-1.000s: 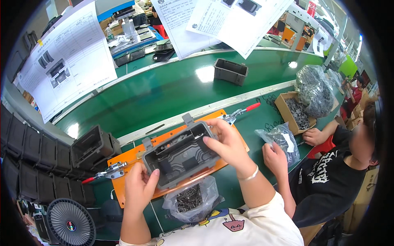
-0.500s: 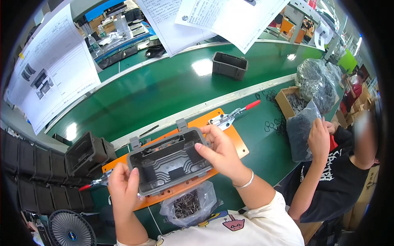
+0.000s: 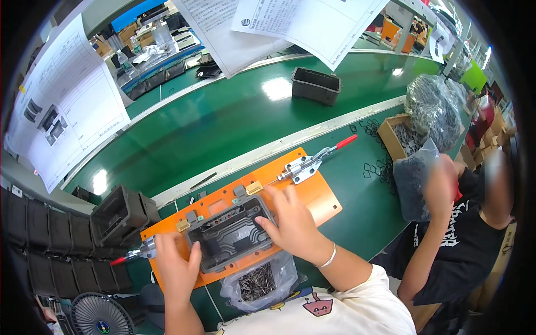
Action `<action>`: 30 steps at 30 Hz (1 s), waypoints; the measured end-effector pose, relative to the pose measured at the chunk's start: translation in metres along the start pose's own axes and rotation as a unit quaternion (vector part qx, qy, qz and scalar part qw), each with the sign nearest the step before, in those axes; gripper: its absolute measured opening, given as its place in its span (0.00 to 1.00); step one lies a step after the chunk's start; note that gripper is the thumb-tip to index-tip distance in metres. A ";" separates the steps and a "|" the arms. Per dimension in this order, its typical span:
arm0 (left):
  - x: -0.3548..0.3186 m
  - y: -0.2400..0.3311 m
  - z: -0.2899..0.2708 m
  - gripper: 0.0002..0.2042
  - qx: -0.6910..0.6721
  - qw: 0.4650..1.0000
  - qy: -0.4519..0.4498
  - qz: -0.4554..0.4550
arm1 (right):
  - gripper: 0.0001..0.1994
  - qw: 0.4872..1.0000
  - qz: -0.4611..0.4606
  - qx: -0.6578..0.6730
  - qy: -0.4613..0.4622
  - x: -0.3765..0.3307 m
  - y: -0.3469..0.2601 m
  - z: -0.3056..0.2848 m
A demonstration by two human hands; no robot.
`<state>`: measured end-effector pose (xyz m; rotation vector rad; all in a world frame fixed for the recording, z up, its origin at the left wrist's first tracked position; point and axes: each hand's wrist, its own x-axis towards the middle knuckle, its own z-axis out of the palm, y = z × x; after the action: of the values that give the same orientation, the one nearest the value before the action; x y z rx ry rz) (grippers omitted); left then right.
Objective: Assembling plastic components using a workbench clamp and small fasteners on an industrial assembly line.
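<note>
A dark grey plastic box (image 3: 215, 261), its open side up, sits on an orange fixture board (image 3: 315, 195). Curved ribs show on its floor, and two hinge lugs stand on its far edge by small brass-coloured blocks (image 3: 254, 187). My left hand (image 3: 176, 265) grips the left end, thumb at the rim. At the right end my right hand (image 3: 296, 223) does the same, its thumb over the rim. Beyond my right fingers is a toggle clamp (image 3: 301, 167) with a red handle; another clamp (image 3: 137, 251) lies left of my left hand.
A plastic bag of screws (image 3: 258, 282) lies before the board. Similar boxes (image 3: 120, 215) stack at left; one box (image 3: 316, 86) stands on the green belt. Papers (image 3: 67, 106) hang overhead. At right, a co-worker's arm (image 3: 427, 240) is near a carton (image 3: 392, 139) and bags.
Both hands have lowered the box from above the orange board down onto it, and the brass-coloured blocks now show beside its lugs. The co-worker's hand has moved, blurred.
</note>
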<state>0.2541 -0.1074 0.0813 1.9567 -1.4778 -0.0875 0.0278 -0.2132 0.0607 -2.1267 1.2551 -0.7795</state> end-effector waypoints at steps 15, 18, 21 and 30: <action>0.067 0.043 0.087 0.15 0.045 0.978 -0.097 0.179 | 0.22 0.570 0.265 0.727 0.278 0.089 0.155 -0.080; 0.063 0.041 0.090 0.15 0.016 0.983 -0.082 0.163 | 0.21 0.528 0.241 0.761 0.289 0.109 0.166 -0.089; 0.061 0.039 0.093 0.14 -0.001 0.986 -0.062 0.157 | 0.29 0.596 0.062 0.775 0.198 0.120 0.154 -0.100; 0.062 0.039 0.096 0.18 -0.031 0.988 -0.068 0.136 | 0.18 0.916 -0.093 0.386 0.048 0.113 0.064 -0.082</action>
<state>0.2020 -0.2116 0.0492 1.7120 -1.7961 -0.1472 -0.0228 -0.3547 0.0950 -1.5640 0.6150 -1.2280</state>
